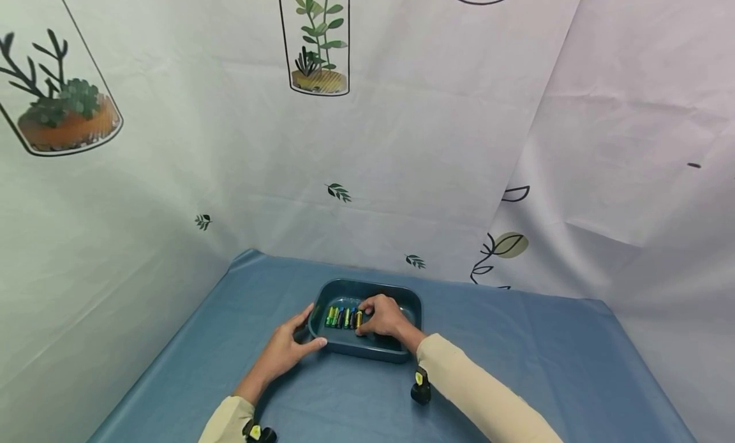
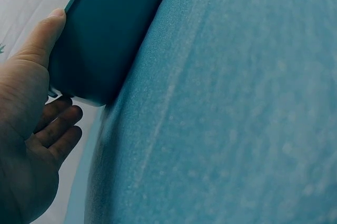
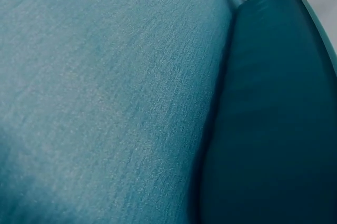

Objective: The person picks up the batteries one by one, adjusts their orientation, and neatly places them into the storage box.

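A dark teal rectangular tray point(image 1: 367, 351) sits on the blue cloth, with a row of small green, yellow and dark batteries point(image 1: 341, 318) standing side by side inside it. My right hand point(image 1: 386, 316) reaches over the front right of the tray and pinches the battery point(image 1: 359, 319) at the row's right end, thumb at its near end and fingertips at the far one. The left hand point(image 1: 281, 350) holds the tray's left front corner. In the left wrist view its thumb point(image 2: 50, 34) presses the rim, while the other fingers bend loosely beside the corner.
Blue cloth point(image 1: 505, 360) covers the table around the tray. Close behind hangs a pale curtain point(image 1: 379, 149) printed with plants, which also runs along both sides. A small black camera point(image 1: 421, 389) is strapped at the right wrist.
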`<state>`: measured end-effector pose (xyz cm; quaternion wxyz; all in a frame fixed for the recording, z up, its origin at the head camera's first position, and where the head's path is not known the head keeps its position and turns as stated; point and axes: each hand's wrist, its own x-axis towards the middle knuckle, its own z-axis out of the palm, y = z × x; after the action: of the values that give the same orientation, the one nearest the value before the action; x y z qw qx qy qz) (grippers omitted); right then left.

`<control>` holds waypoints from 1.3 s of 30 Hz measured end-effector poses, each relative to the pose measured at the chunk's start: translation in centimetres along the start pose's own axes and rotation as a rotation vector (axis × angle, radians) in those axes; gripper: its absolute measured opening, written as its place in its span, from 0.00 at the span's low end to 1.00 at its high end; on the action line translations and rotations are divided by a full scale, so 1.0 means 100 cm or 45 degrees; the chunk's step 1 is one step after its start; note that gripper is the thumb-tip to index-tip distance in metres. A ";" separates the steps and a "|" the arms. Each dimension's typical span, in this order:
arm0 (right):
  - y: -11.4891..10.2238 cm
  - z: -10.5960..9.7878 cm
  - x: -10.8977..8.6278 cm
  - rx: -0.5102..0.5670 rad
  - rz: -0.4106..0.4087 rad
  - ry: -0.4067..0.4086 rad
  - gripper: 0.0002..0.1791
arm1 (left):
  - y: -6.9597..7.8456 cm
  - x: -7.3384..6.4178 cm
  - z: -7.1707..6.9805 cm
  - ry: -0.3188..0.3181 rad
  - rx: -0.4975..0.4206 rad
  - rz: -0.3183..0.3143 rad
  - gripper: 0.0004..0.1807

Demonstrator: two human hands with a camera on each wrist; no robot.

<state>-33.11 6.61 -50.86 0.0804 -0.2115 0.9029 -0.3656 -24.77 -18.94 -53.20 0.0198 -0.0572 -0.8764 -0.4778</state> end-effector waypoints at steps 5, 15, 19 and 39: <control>-0.002 0.001 0.000 -0.005 0.000 0.009 0.26 | -0.001 -0.001 0.000 0.002 0.005 0.008 0.49; 0.001 0.003 0.002 0.010 0.022 0.010 0.26 | 0.000 -0.001 0.000 0.017 0.019 0.015 0.48; 0.001 0.003 0.001 0.013 0.015 0.011 0.27 | 0.000 -0.001 0.001 0.019 0.015 0.015 0.48; 0.001 0.002 0.000 0.026 0.014 -0.011 0.30 | -0.002 -0.001 0.001 0.018 0.026 0.021 0.49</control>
<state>-33.08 6.62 -51.07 0.0886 -0.2072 0.8999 -0.3734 -24.72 -18.96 -53.47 0.0303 -0.0608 -0.8805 -0.4691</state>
